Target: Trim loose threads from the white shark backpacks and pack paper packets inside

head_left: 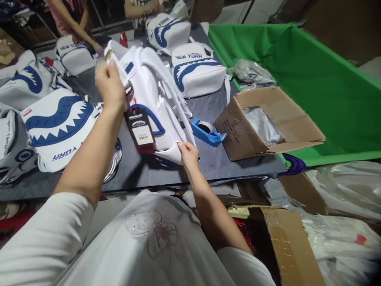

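Between my two hands a white backpack point(154, 87) with blue trim is tilted on its side over the dark table point(208, 167). My left hand point(110, 83) is closed at its far end, the fingers pinched on the edge of the bag. At the near corner, my right hand point(189, 153) grips the white fabric between thumb and fingers. A black hang tag point(139, 129) with a white barcode label dangles from the bag on a red cord. The shoulder straps show along the bag's right side.
Several more white and blue backpacks point(198, 71) lie around the table. A blue tape dispenser point(208, 133) stands beside an open cardboard box point(247, 137) holding clear plastic bags. Green cloth point(321, 87) borders the right side. Two other people work across the table.
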The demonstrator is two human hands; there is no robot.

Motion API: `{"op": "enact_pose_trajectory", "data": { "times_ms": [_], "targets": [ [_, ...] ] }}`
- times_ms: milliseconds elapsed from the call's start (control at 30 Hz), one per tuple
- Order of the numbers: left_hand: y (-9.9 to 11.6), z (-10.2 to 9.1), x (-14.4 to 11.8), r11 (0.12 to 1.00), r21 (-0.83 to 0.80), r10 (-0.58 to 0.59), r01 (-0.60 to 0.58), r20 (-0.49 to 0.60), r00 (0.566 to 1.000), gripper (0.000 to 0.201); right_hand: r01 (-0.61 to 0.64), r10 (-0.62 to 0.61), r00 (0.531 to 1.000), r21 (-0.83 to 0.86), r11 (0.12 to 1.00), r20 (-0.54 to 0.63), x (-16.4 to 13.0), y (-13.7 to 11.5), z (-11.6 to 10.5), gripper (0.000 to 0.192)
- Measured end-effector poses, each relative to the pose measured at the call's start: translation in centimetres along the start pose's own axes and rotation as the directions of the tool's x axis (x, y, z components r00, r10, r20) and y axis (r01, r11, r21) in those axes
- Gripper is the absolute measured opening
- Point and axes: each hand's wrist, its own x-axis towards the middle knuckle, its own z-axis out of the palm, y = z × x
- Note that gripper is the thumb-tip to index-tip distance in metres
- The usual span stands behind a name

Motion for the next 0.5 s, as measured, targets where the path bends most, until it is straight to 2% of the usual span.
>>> {"op": "enact_pose_trajectory", "data": {
  "times_ms": [67, 133, 200, 300, 400, 500],
  "targets": [
    [0.9, 0.4, 0.1, 0.999, 0.015, -0.044, 0.044, 0.030, 0.999, 0.045, -0.073, 0.073, 0.997, 0.041, 0.997, -0.004, 0.6, 0.0, -0.2, 0.029],
    [1.5, 1.0, 0.4, 0.997, 0.006, -0.073, 0.073, 0.051, 0.996, 0.044, -0.064, 0.064, 0.998, -0.004, 0.998, 0.007, 1.0, -0.2, -0.4, 0.031],
    [2.0, 1.4, 0.7, 0.994, -0.027, -0.100, 0.102, 0.076, 0.992, 0.041, 0.019, -0.016, 1.000, -0.136, 0.991, 0.022, 1.3, -0.5, -0.7, 0.031],
    [2.7, 1.9, 1.3, 0.981, -0.067, -0.172, 0.184, 0.155, 0.973, 0.035, 0.175, -0.184, 0.983, -0.332, 0.927, 0.004, 1.1, -0.9, -1.4, 0.031],
    [3.5, 2.3, 1.8, 0.966, -0.034, -0.244, 0.257, 0.219, 0.945, 0.034, 0.254, -0.292, 0.955, -0.394, 0.884, -0.041, -0.4, -0.5, -2.3, 0.036],
    [3.9, 2.7, 1.9, 0.972, 0.001, -0.229, 0.236, 0.230, 0.946, 0.036, 0.281, -0.333, 0.942, -0.425, 0.860, -0.050, -2.6, 0.5, -3.2, 0.039]
  ]
}}
